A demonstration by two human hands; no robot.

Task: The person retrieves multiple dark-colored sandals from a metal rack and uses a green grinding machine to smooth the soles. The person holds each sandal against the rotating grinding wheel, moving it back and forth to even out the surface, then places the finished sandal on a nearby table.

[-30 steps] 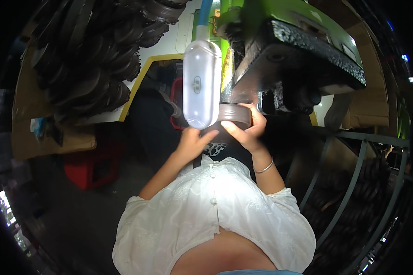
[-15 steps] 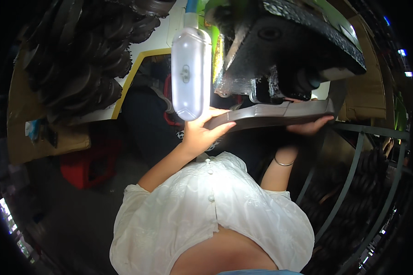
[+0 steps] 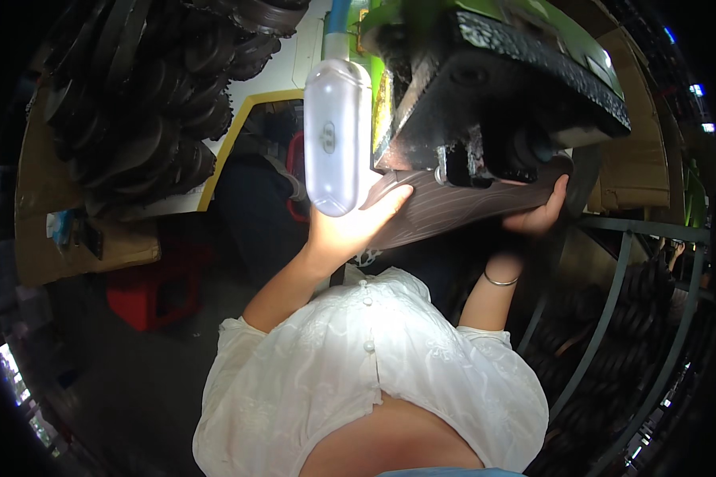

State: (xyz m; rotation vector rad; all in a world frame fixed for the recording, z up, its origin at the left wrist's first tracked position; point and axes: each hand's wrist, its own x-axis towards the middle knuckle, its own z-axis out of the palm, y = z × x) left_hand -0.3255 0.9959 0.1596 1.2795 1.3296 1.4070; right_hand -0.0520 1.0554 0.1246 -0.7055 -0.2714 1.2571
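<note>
A dark brown-grey shoe sole [image 3: 461, 205] lies across both hands, its finely lined face tilted up into view. Its near left end is gripped by my left hand [image 3: 346, 230], thumb laid over the lined face and fingers partly hidden. At the far right end, my right hand [image 3: 537, 216] is closed around the edge from below. The far edge of the sole sits right under the black and green machine head [image 3: 525, 87], which hides part of it. Whether sole and machine touch, I cannot tell.
A pale work lamp [image 3: 338, 147] hangs just above my left hand. Left of it, a heap of dark soles [image 3: 139, 119] covers a white, yellow-edged table [image 3: 239, 111]. A red stool [image 3: 155, 290] stands lower left; a metal rack [image 3: 612, 310] holds dark pieces at right.
The sole has turned from showing its side edge to showing its lined face. Both hands have rotated with it, keeping their hold. The view has shifted slightly.
</note>
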